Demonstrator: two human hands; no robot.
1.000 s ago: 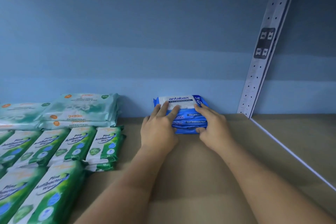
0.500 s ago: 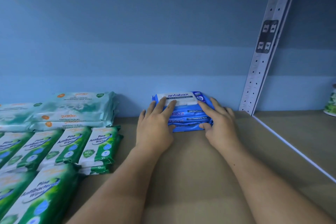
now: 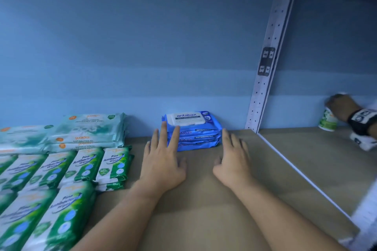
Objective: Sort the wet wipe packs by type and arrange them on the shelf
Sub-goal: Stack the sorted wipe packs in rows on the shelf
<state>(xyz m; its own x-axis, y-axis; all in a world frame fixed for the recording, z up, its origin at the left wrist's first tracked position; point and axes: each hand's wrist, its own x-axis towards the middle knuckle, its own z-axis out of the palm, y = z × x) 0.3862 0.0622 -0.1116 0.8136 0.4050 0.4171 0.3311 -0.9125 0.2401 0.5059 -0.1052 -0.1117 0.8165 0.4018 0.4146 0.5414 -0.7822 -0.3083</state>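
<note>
Head view: the blue antabax stack sits on the shelf against the back wall. My left hand lies flat, fingertips at its left front. My right hand lies flat just beside its right end. Neither grips. To square it, I would press both ends evenly. The guardian packs and green Pine packs lie left, apart. Beyond the upright, another person's hand touches a cup; I judge nothing obstructs.

Antabax packs stacked at shelf back; Pine packs left, Guardian packs behind them.
</note>
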